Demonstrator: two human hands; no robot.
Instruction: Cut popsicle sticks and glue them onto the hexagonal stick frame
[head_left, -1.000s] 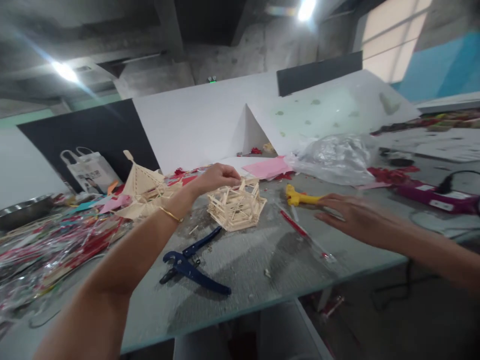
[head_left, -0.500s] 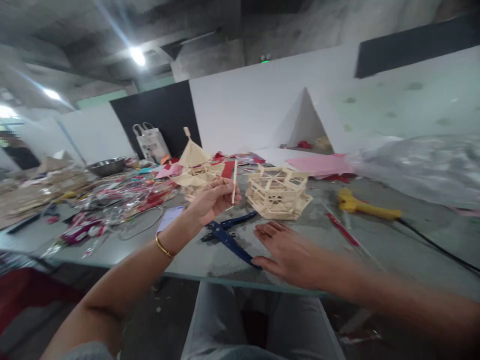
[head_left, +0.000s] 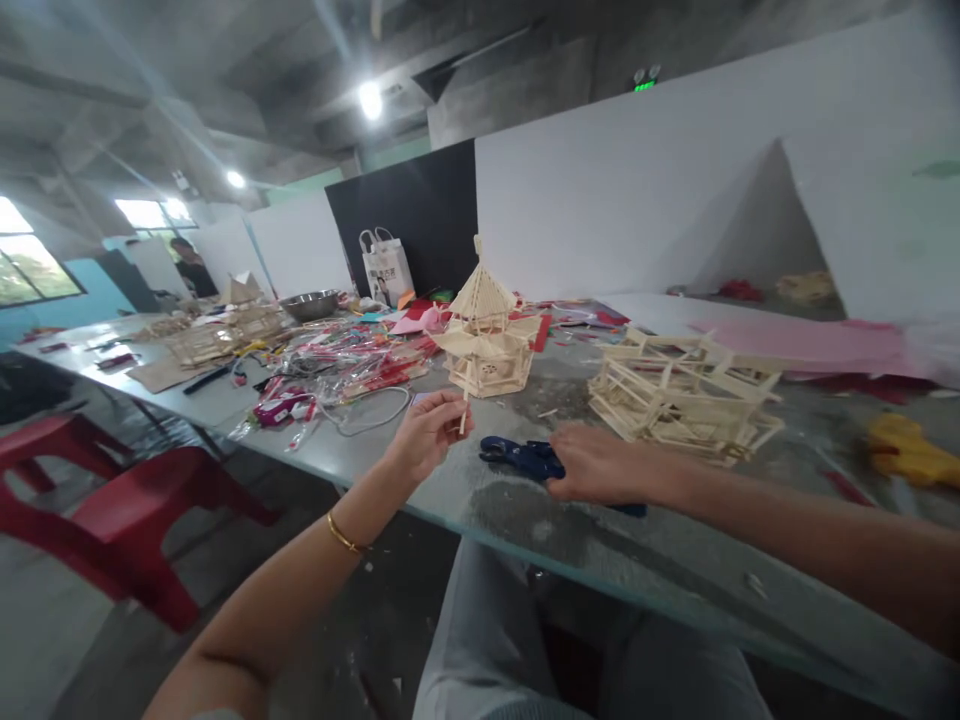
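Within the left hand (head_left: 429, 432), a slim wooden stick (head_left: 465, 398).

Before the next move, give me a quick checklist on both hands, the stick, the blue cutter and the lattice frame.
1. Left hand has the stick: ok, pinched between thumb and fingers.
2. Right hand at the blue cutter: ok, it covers the handles.
3. Right-hand fingers wrapped firmly: cannot tell, their tips are hidden.
4. Stick apart from the cutter: ok, a gap shows between them.
5. Lattice frame standing on the table: ok.
6. Right hand free of the frame: cannot tell, they overlap in this view.
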